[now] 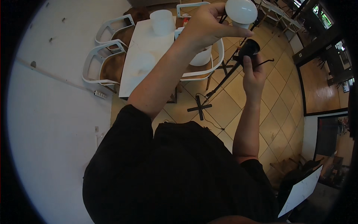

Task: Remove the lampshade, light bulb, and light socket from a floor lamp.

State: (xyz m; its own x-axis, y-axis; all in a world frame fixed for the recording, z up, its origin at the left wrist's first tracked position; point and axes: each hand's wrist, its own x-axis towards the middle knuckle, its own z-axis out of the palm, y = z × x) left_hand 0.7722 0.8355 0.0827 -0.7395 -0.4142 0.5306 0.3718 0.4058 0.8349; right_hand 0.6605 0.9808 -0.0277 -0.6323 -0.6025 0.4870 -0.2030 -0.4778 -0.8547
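Note:
A white LED light bulb [241, 11] is gripped by my left hand [208, 26], the thumb stretched along its neck. Just below it my right hand [254, 74] holds a black lamp socket [249, 48] from beneath, its open end tilted up towards the bulb. Bulb and socket look apart, with a small gap between them. A thin black rod with a bent tip [267, 61] sticks out to the right of my right hand. From the socket a black lamp pole [223, 82] slants down to a cross-shaped floor base [199, 107].
Left of the lamp stands a marble-look table [139, 47] bearing a white cylindrical lampshade [162, 23]. Another white shade [202, 58] rests on a chair. White-framed chairs [105, 61] flank the table. A black cable [212, 121] lies on the tiled floor [223, 105].

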